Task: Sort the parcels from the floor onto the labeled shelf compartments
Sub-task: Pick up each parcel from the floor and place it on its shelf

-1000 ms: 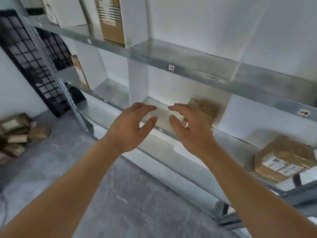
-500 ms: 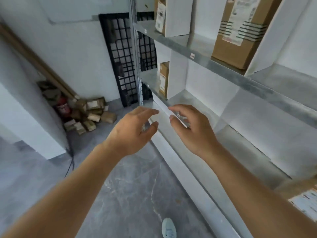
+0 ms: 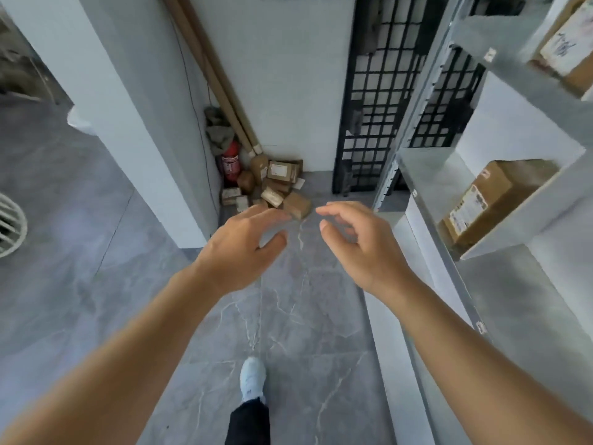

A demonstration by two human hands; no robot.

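Parcels (image 3: 272, 186) lie heaped on the grey floor (image 3: 96, 284) in the far corner, against the white wall and just beside a red extinguisher (image 3: 231, 163). They are brown cardboard boxes, several with pale shipping labels; the print on those labels is too small to read. Two long cardboard tubes (image 3: 211, 72) lean into the same corner above the heap, and a black wire grid (image 3: 378, 91) stands against the wall to the right of it.

Both hands are held out in front of the person, palms down, and hold nothing. The left hand (image 3: 239, 248) has its fingers nearly straight and slightly spread, thumb out to the side. The right hand (image 3: 359, 242) has its fingers loosely curled and apart, thumb below them. The two hands are near each other but do not touch, and both are well apart from the heap.

A metal shelf (image 3: 481, 258) runs along the right edge. One box (image 3: 481, 200) stands in a middle compartment, its white label carrying dark print that cannot be read. Another box (image 3: 568, 49) sits on the level above, its label blurred. Small white tags (image 3: 490, 54) are fixed to the shelf edges; their markings are illegible.

A white shoe (image 3: 253, 379) and dark trouser leg show at the bottom.
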